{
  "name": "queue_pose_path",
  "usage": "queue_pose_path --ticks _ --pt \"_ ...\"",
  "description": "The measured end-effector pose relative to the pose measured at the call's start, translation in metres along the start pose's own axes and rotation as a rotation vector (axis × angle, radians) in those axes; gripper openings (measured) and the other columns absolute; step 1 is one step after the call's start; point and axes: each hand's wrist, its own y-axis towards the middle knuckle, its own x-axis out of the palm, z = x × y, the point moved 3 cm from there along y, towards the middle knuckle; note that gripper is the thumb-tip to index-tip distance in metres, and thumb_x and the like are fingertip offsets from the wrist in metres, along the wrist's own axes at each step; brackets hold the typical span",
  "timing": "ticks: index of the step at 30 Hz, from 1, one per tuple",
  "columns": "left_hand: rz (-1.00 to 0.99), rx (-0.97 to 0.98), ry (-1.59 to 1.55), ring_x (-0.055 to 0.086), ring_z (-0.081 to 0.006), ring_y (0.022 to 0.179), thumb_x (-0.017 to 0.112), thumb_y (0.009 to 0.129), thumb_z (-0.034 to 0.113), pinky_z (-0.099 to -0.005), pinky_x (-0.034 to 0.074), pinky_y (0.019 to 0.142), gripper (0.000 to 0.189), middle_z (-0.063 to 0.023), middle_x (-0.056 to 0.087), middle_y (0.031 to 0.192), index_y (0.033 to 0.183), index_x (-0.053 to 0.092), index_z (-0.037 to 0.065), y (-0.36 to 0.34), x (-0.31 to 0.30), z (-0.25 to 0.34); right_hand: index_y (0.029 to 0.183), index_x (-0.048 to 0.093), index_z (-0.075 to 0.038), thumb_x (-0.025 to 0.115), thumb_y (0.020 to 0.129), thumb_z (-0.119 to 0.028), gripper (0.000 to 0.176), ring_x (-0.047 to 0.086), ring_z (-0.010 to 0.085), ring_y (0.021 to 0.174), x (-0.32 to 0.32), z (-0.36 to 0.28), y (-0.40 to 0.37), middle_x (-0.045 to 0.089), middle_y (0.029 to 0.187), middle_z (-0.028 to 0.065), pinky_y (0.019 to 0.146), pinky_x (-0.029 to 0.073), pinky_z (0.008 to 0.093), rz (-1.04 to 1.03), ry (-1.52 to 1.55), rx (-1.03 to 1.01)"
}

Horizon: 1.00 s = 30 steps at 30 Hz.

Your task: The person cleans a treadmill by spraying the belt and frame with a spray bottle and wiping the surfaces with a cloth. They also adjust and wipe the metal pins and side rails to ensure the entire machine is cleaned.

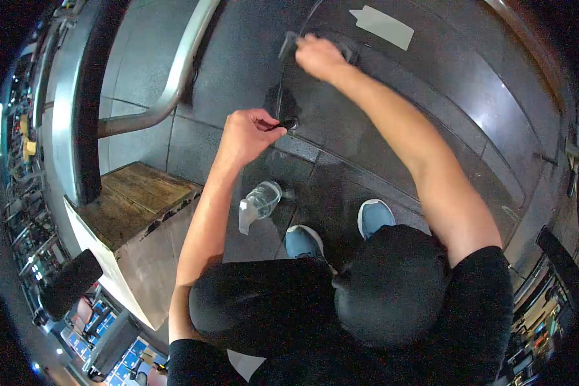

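My left hand [251,134] pinches a small dark object [287,123] between thumb and fingers, low over the tiled floor [225,145]. Farther forward and to the right, my right hand [320,56] is closed around a greyish item [289,45], blurred by motion, at the dark floor surface; what exactly it is cannot be made out. A clear bottle [264,197] with a white spray head lies on the tiles below my left hand, in front of my shoes.
A curved metal tube [180,71] and a thick post [77,109] rise on the left, beside a worn wooden block [135,193]. A whitish rectangular patch [385,28] shows at the top. My blue shoes [304,242] are below the middle.
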Motion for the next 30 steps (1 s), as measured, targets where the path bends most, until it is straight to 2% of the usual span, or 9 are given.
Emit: queue_pose_path --ticks 4,6,9,11,14,15,19,25,30 --pt "-0.005 0.035 -0.038 0.068 -0.0094 0.072 0.090 0.079 0.013 -0.0268 0.054 0.066 0.021 -0.0062 0.076 0.079 0.090 0.079 0.000 0.002 0.001 -0.003 0.100 0.077 -0.001 0.063 0.084 -0.010 0.023 0.068 0.0345 0.108 0.002 0.020 0.031 0.073 0.111 0.0173 0.083 0.061 0.0453 0.002 0.000 0.080" --pt "-0.002 0.030 0.004 0.068 -0.0093 0.072 0.089 0.079 0.013 -0.0275 0.055 0.067 0.021 -0.0065 0.076 0.080 0.091 0.078 -0.001 0.001 0.000 0.001 0.093 0.077 0.001 0.067 0.082 -0.018 0.024 0.069 0.0420 0.106 0.017 0.043 0.044 0.073 0.107 0.0229 0.089 0.057 0.0511 0.098 0.174 0.463" --pt "0.030 0.034 -0.022 0.071 -0.0101 0.076 0.089 0.080 0.014 -0.0279 0.057 0.070 0.022 -0.0075 0.078 0.084 0.093 0.079 -0.001 -0.001 0.002 -0.003 0.094 0.078 -0.002 0.066 0.083 -0.022 0.025 0.072 0.0399 0.094 0.025 0.072 0.061 0.075 0.101 0.0217 0.087 0.057 0.0532 0.120 0.234 0.618" --pt "0.067 0.065 -0.031 0.072 -0.0107 0.079 0.089 0.080 0.014 -0.0280 0.057 0.072 0.022 -0.0078 0.078 0.085 0.093 0.079 0.000 -0.007 0.005 -0.003 0.090 0.077 -0.002 0.066 0.083 -0.023 0.024 0.073 0.0404 0.089 0.026 0.065 0.054 0.075 0.097 0.0207 0.083 0.058 0.0530 0.177 0.233 0.627" --pt "0.125 0.129 -0.047 0.074 -0.0118 0.082 0.089 0.080 0.014 -0.0281 0.058 0.075 0.022 -0.0082 0.079 0.088 0.094 0.079 0.000 -0.005 0.006 -0.006 0.088 0.077 -0.001 0.064 0.085 -0.024 0.026 0.072 0.0410 0.092 0.014 0.019 0.029 0.074 0.094 0.0223 0.084 0.059 0.0505 0.002 0.218 0.322" --pt "0.130 0.133 -0.048 0.075 -0.0123 0.084 0.089 0.080 0.014 -0.0282 0.059 0.076 0.022 -0.0083 0.079 0.089 0.094 0.079 0.000 -0.005 0.008 -0.009 0.097 0.077 0.001 0.058 0.088 -0.016 0.027 0.068 0.0385 0.111 0.009 0.000 0.017 0.070 0.117 0.0218 0.092 0.059 0.0496 -0.138 0.204 0.309" --pt "0.092 0.130 0.020 0.074 -0.0115 0.081 0.089 0.081 0.015 -0.0280 0.058 0.073 0.022 -0.0076 0.079 0.088 0.094 0.079 0.001 -0.004 0.003 -0.003 0.114 0.069 0.006 0.059 0.091 -0.021 0.037 0.064 0.0381 0.114 0.012 -0.021 -0.031 0.064 0.124 0.0209 0.096 0.057 0.0478 0.008 0.297 0.164" --pt "0.037 0.079 -0.003 0.073 -0.0128 0.072 0.089 0.077 0.015 -0.0282 0.056 0.067 0.022 -0.0104 0.077 0.079 0.090 0.078 0.000 0.002 0.001 0.002 0.114 0.071 -0.006 0.059 0.094 -0.024 0.029 0.062 0.0360 0.115 0.010 0.017 -0.052 0.063 0.125 0.0151 0.094 0.057 0.0465 -0.097 0.212 0.251" --pt "0.010 0.034 0.105 0.071 -0.0098 0.076 0.087 0.081 0.013 -0.0265 0.055 0.069 0.020 -0.0076 0.077 0.082 0.092 0.078 0.000 0.001 -0.003 0.002 0.114 0.073 -0.012 0.061 0.095 -0.032 0.029 0.060 0.0337 0.121 -0.008 0.057 -0.187 0.063 0.129 0.0108 0.098 0.055 0.0465 0.057 0.154 0.381"
